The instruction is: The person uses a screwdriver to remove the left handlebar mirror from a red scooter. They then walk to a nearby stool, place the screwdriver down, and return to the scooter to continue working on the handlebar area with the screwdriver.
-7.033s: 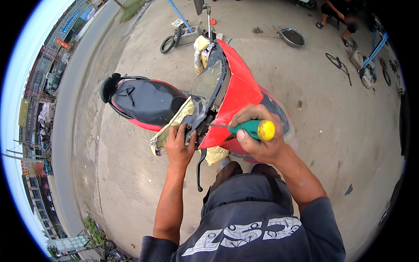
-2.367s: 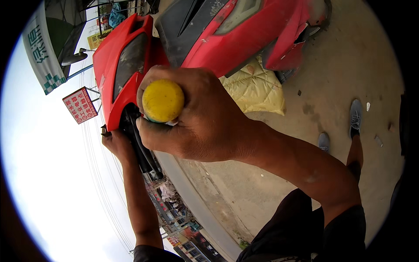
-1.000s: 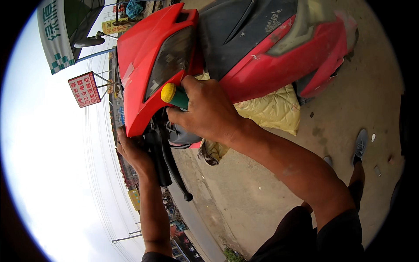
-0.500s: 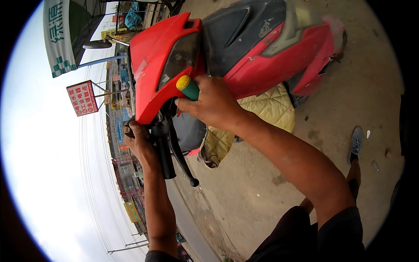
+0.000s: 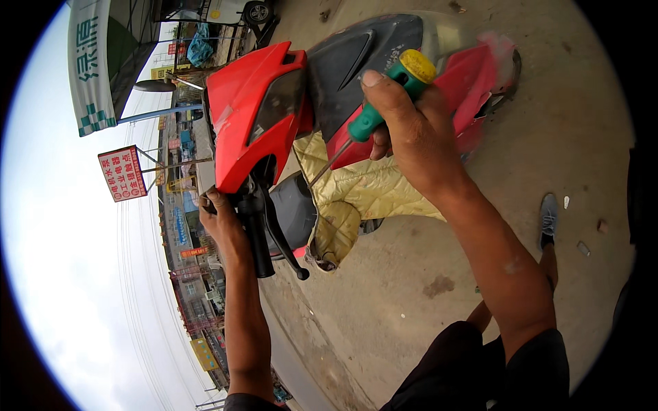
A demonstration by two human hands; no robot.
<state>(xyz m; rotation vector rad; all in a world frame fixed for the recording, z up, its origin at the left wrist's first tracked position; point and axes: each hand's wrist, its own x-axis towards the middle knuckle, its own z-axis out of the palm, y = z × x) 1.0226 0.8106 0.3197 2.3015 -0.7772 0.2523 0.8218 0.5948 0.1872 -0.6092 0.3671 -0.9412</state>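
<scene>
My right hand [image 5: 421,133] is wrapped round a screwdriver [image 5: 370,123] with a green handle and a yellow end cap. Its thin metal shaft points down to the left, in front of a yellow quilted cover, apart from the red handlebar cowl [image 5: 236,116]. At the cowl's lower end my left hand [image 5: 223,222] grips the handlebar beside its black rubber grip [image 5: 258,243]; some of its fingers are hidden behind. A black brake lever [image 5: 277,229] hangs alongside the grip. Behind the screwdriver is the scooter's red and black front body [image 5: 363,61].
The yellow quilted cover [image 5: 384,185] drapes by the dark seat [image 5: 293,212]. A mirror [image 5: 155,85] sticks out past the cowl. A shoe [image 5: 548,214] rests on the concrete ground [image 5: 411,274]. Shopfronts, a signboard [image 5: 123,173] and a canopy [image 5: 92,68] stand along the left.
My right hand has drawn the screwdriver away from the cowl, toward the right, and its shaft now shows. The left hand keeps its hold. The scooter sits slightly differently in view.
</scene>
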